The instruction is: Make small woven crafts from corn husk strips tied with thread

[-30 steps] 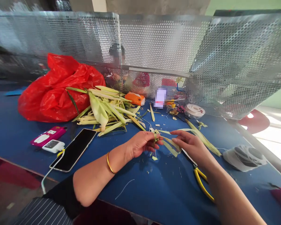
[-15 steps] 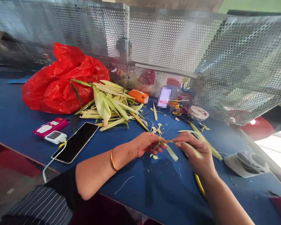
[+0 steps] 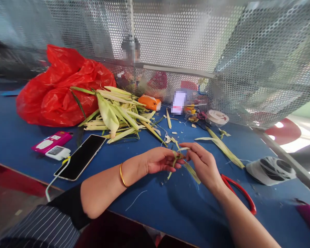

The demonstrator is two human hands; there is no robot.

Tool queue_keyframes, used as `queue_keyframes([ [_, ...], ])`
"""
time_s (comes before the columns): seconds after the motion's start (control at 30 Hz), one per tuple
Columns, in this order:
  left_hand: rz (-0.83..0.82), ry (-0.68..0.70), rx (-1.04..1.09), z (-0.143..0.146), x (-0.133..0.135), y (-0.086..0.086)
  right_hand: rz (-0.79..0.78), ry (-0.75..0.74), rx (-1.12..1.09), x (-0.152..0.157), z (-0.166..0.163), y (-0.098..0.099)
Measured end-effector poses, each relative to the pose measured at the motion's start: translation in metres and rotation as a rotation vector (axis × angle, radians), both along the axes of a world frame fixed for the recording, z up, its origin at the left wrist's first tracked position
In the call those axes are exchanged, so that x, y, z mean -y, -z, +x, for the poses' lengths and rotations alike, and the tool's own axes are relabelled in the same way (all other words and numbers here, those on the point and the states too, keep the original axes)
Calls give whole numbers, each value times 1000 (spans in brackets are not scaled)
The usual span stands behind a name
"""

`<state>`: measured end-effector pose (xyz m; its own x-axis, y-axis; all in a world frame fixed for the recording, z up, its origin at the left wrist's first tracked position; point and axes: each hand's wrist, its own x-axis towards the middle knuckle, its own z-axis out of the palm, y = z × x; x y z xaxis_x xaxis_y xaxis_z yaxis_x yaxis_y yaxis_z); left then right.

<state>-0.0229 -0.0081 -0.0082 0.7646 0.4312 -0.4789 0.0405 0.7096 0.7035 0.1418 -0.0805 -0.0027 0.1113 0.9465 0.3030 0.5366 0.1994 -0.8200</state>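
Note:
My left hand is closed on a small knotted bundle of corn husk strips, palm turned up. Beside it, my right hand pinches a thin pale husk strip at the bundle, thumb and forefinger together. A wider green strip hangs below the right fingers. Behind the hands lies a heap of corn husks, spilling against a red plastic bag. Under the right forearm, a red curved handle shows; the rest of that tool is hidden.
On the left lie a black-screened phone, a white plugged-in device and a magenta pack. A spool, a tape roll, a loose husk and an orange tissue pack surround the hands. A perforated metal screen backs the table.
My right hand has moved in close to my left, where before a taut strip stretched between them. The red handle has come into sight and a yellow one is no longer visible. The view has shifted slightly.

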Motion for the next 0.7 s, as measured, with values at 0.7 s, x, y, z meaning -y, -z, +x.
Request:
queue_keyframes([
  [0.7, -108, -48, 130, 0, -6, -2, 123, 120, 118, -2, 2, 2],
])
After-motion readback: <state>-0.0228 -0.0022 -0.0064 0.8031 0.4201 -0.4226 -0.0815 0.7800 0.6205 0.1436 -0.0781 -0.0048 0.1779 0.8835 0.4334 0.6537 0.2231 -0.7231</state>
